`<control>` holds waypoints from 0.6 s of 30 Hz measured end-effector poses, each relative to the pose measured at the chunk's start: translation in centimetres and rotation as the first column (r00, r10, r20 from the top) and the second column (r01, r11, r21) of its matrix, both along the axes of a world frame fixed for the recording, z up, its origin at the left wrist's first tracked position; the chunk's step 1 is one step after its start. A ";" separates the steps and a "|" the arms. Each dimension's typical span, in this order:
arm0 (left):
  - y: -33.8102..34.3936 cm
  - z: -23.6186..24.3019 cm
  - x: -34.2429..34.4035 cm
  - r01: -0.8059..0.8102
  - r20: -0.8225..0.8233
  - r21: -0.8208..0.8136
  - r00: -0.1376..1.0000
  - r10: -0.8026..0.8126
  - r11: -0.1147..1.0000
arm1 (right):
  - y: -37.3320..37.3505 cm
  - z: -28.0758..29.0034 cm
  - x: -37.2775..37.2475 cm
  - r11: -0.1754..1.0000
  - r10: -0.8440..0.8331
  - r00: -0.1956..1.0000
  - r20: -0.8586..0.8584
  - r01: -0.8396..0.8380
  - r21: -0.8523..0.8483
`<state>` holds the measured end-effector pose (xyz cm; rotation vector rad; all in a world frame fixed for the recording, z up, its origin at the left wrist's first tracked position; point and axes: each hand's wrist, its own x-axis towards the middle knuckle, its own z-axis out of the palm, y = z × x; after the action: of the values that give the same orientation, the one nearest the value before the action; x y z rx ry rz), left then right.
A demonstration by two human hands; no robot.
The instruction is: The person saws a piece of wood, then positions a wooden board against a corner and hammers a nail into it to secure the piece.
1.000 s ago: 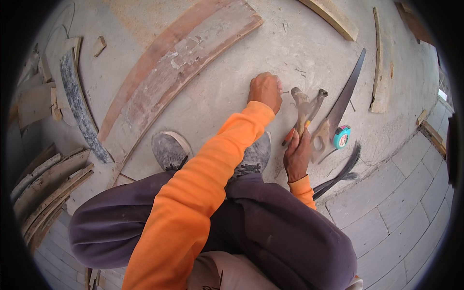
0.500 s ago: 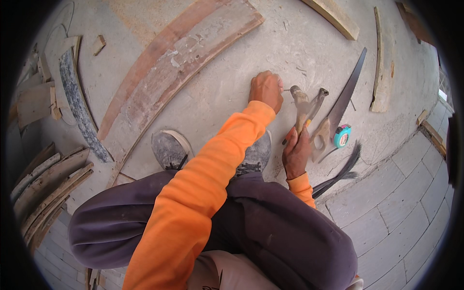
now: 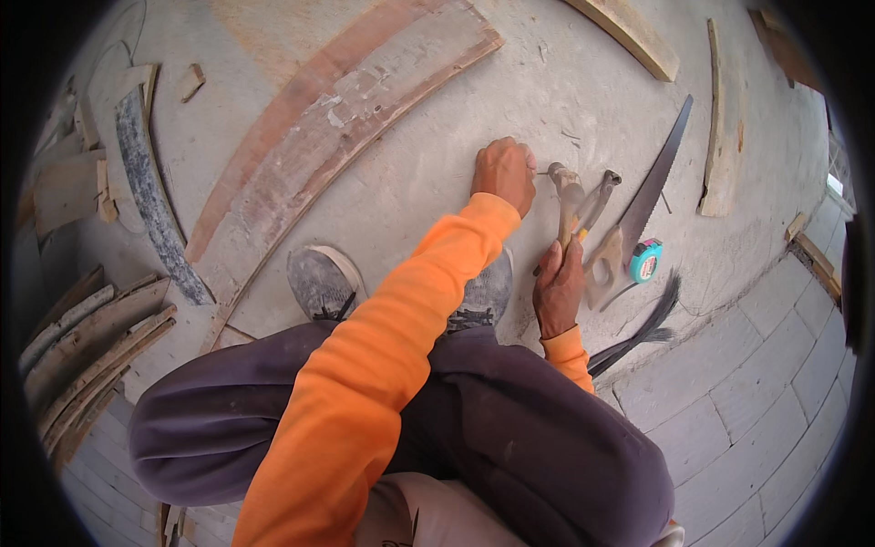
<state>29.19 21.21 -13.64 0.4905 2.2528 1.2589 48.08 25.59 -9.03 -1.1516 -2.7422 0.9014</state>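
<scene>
My left hand [image 3: 504, 176] is closed in a pinch on what looks like a thin nail [image 3: 543, 173] at the concrete floor. My right hand [image 3: 561, 289] grips the handle of a hammer [image 3: 566, 184], whose head points away from me beside the left hand. A metal tool [image 3: 603, 193] with a long shank lies against the hammer's right side. Just right of these lie a hand saw [image 3: 651, 169] with a wooden handle, a turquoise tape measure [image 3: 644, 263] and a bundle of dark wires [image 3: 654, 319].
A long curved board [image 3: 347, 107] lies at upper left, beside a speckled curved strip [image 3: 157, 201]. Curved offcuts [image 3: 96, 346] are stacked at lower left. Timber pieces [image 3: 626, 32] lie at the top and right. My shoes and bent legs are below; grey paving [image 3: 734, 401] borders the lower right.
</scene>
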 end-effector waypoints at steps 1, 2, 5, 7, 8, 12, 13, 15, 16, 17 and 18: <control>0.0 0.0 0.0 -0.001 0.015 0.003 1.000 0.001 1.000 | -0.1 -0.1 0.3 1.000 -0.003 1.000 0.002 0.003 0.019; 0.0 -0.1 -0.1 -0.002 0.031 0.006 1.000 0.002 1.000 | -0.2 -0.2 0.5 1.000 0.004 1.000 0.001 -0.004 0.017; 0.0 -0.1 0.0 -0.014 0.025 -0.005 1.000 0.014 1.000 | -0.4 -0.4 0.5 1.000 0.009 1.000 0.008 -0.009 -0.018; 0.0 0.0 -0.1 -0.019 0.008 -0.001 1.000 0.019 1.000 | -0.3 -0.6 0.4 0.998 -0.008 1.000 0.023 0.009 -0.055; 0.1 0.0 -0.1 -0.018 0.001 0.009 1.000 0.018 1.000 | -0.1 -0.6 0.4 0.998 -0.012 1.000 0.028 0.013 -0.060; -0.1 0.0 0.1 0.024 0.003 -0.087 1.000 -0.024 0.996 | -0.4 -0.6 0.6 0.999 0.030 0.999 0.027 -0.029 -0.014; 0.1 0.2 -0.1 0.094 -0.090 -0.117 0.990 -0.105 0.989 | -0.3 -0.5 0.1 0.999 0.043 0.999 0.014 -0.043 0.007; 0.0 1.0 0.6 0.220 -0.262 -0.202 0.927 -0.269 0.954 | -1.0 1.4 -0.5 0.984 -0.141 0.989 0.053 0.146 -0.102; 0.2 1.5 0.7 0.298 -0.308 -0.264 0.875 -0.373 0.918 | -1.2 2.3 -0.5 0.959 -0.229 0.970 0.082 0.239 -0.153; 0.6 1.9 0.8 0.367 -0.345 -0.329 0.811 -0.473 0.870 | -1.2 2.5 -0.3 0.972 -0.222 0.974 0.039 0.224 -0.072; 0.1 2.2 0.4 0.410 -0.369 -0.424 0.736 -0.567 0.807 | -1.5 2.0 -0.2 0.979 -0.202 0.979 -0.010 0.202 -0.017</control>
<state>29.60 21.28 -11.45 1.3005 2.4010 0.5107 47.87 24.07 -7.01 -1.3916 -2.5540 0.9016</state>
